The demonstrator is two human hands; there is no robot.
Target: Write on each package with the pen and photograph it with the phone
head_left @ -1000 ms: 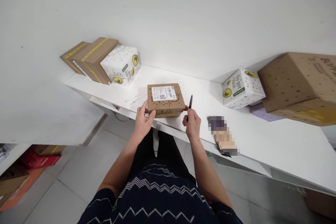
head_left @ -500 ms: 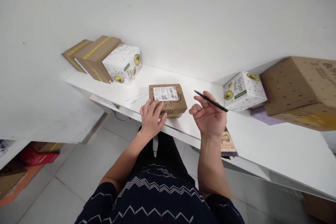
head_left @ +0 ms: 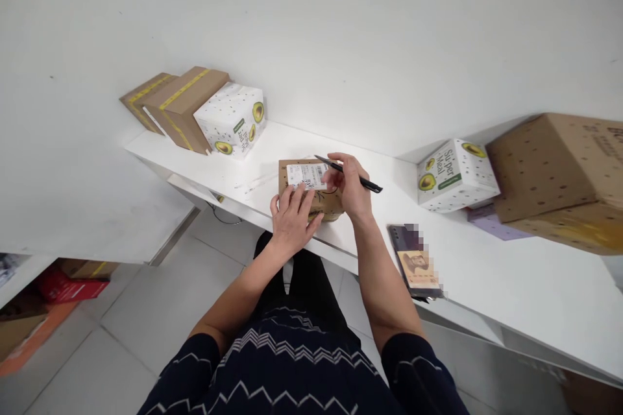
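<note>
A small brown cardboard box (head_left: 288,172) with a white printed label (head_left: 306,176) lies on the white shelf in front of me. My left hand (head_left: 293,220) rests on the box's near left part, fingers spread over the label's lower edge. Above the box's right side, my right hand (head_left: 351,187) holds a black pen (head_left: 366,183) between thumb and fingers. The pen's thin end points left over the label; whether it touches cannot be made out.
White avocado-print boxes stand at left (head_left: 231,118) and right (head_left: 457,175). Brown taped boxes (head_left: 187,100) sit at far left, a large brown carton (head_left: 549,168) at far right. A dark phone-like item (head_left: 411,259) with a tan picture lies at the shelf's (head_left: 525,285) front edge.
My right hand has moved left with the pen, from beside the box to over it, and has turned palm down. My left hand has shifted slightly right on the box.
</note>
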